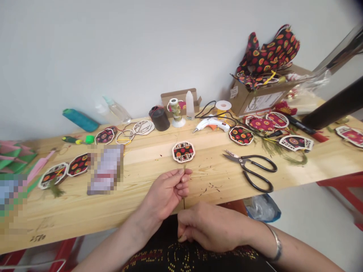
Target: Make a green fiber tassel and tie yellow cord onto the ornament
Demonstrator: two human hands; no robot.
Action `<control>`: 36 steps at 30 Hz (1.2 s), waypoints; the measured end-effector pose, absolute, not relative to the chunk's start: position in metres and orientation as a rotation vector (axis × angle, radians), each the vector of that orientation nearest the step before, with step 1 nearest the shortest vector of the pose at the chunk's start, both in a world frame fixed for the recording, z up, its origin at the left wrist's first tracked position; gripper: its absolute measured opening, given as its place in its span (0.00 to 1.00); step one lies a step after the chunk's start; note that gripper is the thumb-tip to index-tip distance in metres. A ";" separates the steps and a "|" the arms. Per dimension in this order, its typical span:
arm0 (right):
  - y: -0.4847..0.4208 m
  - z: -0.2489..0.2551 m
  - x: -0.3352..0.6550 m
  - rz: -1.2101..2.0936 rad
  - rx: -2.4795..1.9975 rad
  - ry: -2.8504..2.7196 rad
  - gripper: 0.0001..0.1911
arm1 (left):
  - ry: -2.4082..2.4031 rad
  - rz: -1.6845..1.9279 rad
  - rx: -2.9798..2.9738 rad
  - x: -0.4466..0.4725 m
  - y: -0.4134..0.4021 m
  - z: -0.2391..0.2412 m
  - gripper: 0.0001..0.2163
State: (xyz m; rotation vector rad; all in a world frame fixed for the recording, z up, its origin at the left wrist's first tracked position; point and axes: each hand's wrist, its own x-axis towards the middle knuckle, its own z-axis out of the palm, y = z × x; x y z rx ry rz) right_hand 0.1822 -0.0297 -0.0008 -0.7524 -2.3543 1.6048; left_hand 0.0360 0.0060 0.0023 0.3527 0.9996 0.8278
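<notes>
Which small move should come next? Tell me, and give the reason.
Probably a gentle downward pull on the thin cord with the right hand: the left hand pinches it just below the lattice-framed ornament, and its lower stretch runs down to the right hand.

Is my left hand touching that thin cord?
Touching: the head view shows the left hand closed around the thin cord, which emerges above and below.

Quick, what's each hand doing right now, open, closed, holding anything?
Left hand: closed, pinching a thin cord.
Right hand: closed, seemingly gripping the same cord lower down.
</notes>
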 end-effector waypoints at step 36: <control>-0.017 -0.039 0.325 -0.011 -1.933 -2.320 0.19 | 1.276 0.901 0.628 0.022 -0.005 -0.003 0.10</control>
